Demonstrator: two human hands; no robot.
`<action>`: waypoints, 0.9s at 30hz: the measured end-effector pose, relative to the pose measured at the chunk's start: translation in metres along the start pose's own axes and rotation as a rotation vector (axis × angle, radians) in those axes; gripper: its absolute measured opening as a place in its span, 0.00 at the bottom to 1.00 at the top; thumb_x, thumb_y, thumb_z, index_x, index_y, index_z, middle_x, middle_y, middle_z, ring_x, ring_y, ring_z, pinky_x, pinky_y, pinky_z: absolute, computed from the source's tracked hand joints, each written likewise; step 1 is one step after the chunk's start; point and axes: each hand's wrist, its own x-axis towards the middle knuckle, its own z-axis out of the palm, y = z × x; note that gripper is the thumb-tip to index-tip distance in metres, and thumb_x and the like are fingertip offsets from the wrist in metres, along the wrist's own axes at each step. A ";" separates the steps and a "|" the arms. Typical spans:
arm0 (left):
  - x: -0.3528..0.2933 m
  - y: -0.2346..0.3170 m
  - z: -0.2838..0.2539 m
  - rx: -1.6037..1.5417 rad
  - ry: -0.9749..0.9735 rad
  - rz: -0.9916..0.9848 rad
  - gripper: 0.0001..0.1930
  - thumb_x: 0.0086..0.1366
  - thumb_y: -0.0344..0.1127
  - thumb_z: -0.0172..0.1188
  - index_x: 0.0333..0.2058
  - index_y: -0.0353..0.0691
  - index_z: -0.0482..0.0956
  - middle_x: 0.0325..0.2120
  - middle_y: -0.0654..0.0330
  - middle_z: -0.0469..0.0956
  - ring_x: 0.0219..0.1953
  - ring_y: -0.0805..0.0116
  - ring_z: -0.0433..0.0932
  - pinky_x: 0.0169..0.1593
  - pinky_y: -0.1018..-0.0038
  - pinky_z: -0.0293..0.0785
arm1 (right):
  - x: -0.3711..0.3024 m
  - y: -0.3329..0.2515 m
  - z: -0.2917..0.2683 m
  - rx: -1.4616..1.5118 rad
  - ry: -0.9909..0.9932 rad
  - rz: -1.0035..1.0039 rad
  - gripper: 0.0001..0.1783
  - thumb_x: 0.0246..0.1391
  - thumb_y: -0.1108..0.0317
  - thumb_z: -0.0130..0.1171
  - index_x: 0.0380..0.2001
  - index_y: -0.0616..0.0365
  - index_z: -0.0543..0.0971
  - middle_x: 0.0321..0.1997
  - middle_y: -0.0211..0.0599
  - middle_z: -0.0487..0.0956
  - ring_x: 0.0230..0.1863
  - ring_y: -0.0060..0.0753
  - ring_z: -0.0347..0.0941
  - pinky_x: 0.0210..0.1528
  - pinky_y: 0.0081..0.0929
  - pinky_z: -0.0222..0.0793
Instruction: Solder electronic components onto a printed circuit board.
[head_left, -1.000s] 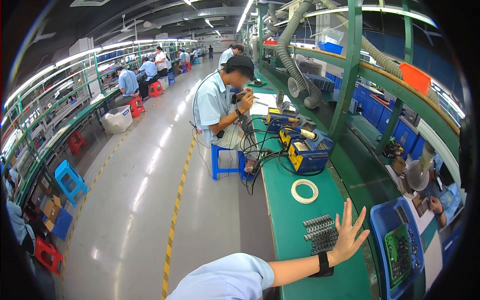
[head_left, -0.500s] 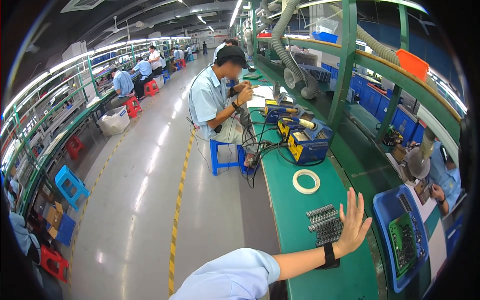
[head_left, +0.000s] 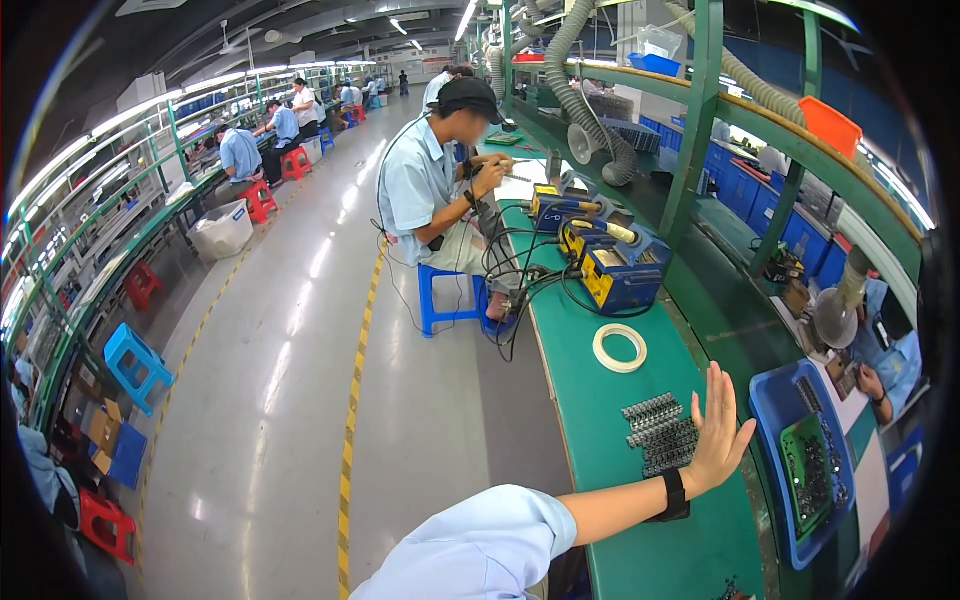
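Observation:
My left hand [head_left: 718, 430] is held over the green bench top [head_left: 615, 390], its fingers stretched upward and nothing in them. A black band [head_left: 674, 494] circles that wrist, below a light blue sleeve. Right beside the hand lie several rows of small dark, ridged parts [head_left: 660, 432], partly hidden behind hand and wrist; whether the hand touches them I cannot tell. A roll of pale tape [head_left: 620, 348] lies flat farther along the bench. My right hand is out of view.
A blue tray [head_left: 772, 470] on the right holds a green tray [head_left: 805, 470] with loose dark parts. Blue-and-yellow soldering stations [head_left: 622, 275] with cables stand farther up the bench. A seated co-worker [head_left: 425, 190] works beyond. A green post [head_left: 694, 130] rises at the bench's far side.
My left hand has shifted slightly right, fingers still spread. The whole view has turned a little, and some small dark parts now show at the lower edge. The co-worker's hands have moved slightly.

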 end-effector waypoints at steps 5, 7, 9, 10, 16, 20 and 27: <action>-0.002 0.012 0.004 -0.020 -0.060 0.049 0.35 0.63 0.44 0.39 0.60 0.35 0.30 0.61 0.44 0.27 0.64 0.49 0.28 0.58 0.52 0.19 | -0.004 0.019 -0.021 0.134 0.006 -0.027 0.13 0.54 0.63 0.48 0.33 0.63 0.70 0.30 0.41 0.67 0.28 0.32 0.64 0.25 0.29 0.65; -0.004 0.013 0.005 -0.011 -0.066 0.071 0.35 0.63 0.44 0.39 0.60 0.35 0.31 0.61 0.44 0.28 0.64 0.50 0.29 0.58 0.51 0.20 | -0.008 0.010 -0.024 0.107 0.009 -0.072 0.12 0.54 0.63 0.49 0.33 0.64 0.70 0.32 0.43 0.67 0.30 0.34 0.65 0.28 0.29 0.65; -0.005 0.013 0.003 0.019 -0.071 0.108 0.35 0.63 0.45 0.39 0.60 0.36 0.33 0.61 0.46 0.29 0.64 0.51 0.30 0.59 0.51 0.22 | -0.013 -0.003 -0.025 0.081 0.012 -0.116 0.12 0.54 0.64 0.49 0.34 0.64 0.70 0.34 0.44 0.68 0.31 0.35 0.65 0.30 0.30 0.65; -0.005 0.011 0.003 0.016 -0.071 0.111 0.35 0.63 0.45 0.39 0.60 0.36 0.33 0.61 0.46 0.29 0.64 0.51 0.30 0.59 0.51 0.22 | -0.016 -0.015 -0.024 0.070 0.010 -0.140 0.12 0.54 0.65 0.49 0.34 0.64 0.70 0.35 0.45 0.69 0.32 0.36 0.66 0.32 0.30 0.65; -0.006 0.010 -0.001 0.066 -0.108 0.177 0.35 0.61 0.42 0.42 0.60 0.35 0.36 0.61 0.45 0.31 0.64 0.49 0.33 0.59 0.50 0.25 | -0.030 -0.039 -0.030 0.030 0.009 -0.115 0.12 0.53 0.65 0.50 0.35 0.64 0.70 0.37 0.47 0.70 0.35 0.38 0.66 0.36 0.32 0.64; -0.013 0.021 -0.004 0.058 -0.137 0.229 0.35 0.60 0.41 0.44 0.60 0.35 0.38 0.61 0.45 0.33 0.64 0.50 0.35 0.59 0.50 0.27 | -0.035 -0.033 -0.035 0.017 -0.002 -0.018 0.12 0.53 0.66 0.51 0.35 0.65 0.70 0.37 0.48 0.70 0.36 0.38 0.66 0.38 0.33 0.63; -0.013 0.023 -0.004 0.084 -0.165 0.235 0.35 0.60 0.40 0.44 0.60 0.34 0.40 0.61 0.46 0.34 0.64 0.52 0.36 0.59 0.50 0.28 | -0.037 -0.021 -0.038 0.122 0.040 0.017 0.12 0.51 0.66 0.53 0.34 0.65 0.70 0.35 0.47 0.71 0.37 0.38 0.66 0.41 0.35 0.61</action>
